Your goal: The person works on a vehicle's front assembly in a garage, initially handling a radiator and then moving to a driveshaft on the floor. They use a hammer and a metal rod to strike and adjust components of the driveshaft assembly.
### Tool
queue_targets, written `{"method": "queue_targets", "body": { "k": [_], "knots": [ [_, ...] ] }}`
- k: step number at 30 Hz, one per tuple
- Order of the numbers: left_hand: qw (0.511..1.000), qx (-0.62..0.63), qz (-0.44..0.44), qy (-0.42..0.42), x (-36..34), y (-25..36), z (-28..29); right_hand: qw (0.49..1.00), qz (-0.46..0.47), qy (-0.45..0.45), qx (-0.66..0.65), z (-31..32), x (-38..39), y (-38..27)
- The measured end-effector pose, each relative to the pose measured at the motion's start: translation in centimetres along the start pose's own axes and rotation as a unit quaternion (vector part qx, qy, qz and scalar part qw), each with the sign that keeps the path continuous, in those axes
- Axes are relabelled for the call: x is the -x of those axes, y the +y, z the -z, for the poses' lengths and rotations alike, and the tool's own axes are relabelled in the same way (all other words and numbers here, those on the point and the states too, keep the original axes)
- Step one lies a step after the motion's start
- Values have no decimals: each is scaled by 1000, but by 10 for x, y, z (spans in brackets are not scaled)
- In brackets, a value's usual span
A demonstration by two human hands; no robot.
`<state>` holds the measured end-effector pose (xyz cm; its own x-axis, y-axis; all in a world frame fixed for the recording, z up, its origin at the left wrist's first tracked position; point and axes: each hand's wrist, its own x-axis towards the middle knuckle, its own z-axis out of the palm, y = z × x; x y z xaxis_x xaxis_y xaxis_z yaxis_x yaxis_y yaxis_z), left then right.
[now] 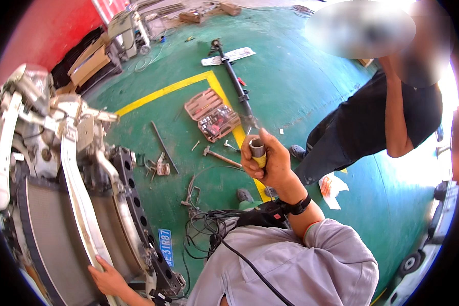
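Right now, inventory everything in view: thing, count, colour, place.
Stripped metal car front end: 1, mostly white, left
Flat radiator: 1, grey-brown, within it
Open plastic toolbox: 1, brown, centre floor
Long metal pole: 1, black, beyond toolbox
Wooden-handled hammer: 1, brown, below toolbox
Rectangular plate: 1, blue, beside front end
Thin loose cables: several, black, lower centre
Co-worker: 1, dark clothes, right
Hollow cylinder: 1, silver-yellow, centre
Left hand: 1, bare, on front end
Right hand: 1, bare, gripping cylinder

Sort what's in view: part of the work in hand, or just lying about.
In hand:
- yellow-banded metal cylinder, held in the right hand
- white beam, touched by the left hand

Apparently just lying about:
- hammer
- dark rod
- open tool case
- white-and-orange sheet
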<state>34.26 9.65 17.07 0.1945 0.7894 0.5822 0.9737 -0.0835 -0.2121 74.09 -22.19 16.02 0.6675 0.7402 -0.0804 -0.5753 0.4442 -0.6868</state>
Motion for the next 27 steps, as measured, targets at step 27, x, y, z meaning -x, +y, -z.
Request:
{"method": "queue_targets", "body": {
  "k": [27],
  "knots": [
    [993,-23,-50,100,-20,68,37,985,96,144,-9,77,39,-51]
  ]
}}
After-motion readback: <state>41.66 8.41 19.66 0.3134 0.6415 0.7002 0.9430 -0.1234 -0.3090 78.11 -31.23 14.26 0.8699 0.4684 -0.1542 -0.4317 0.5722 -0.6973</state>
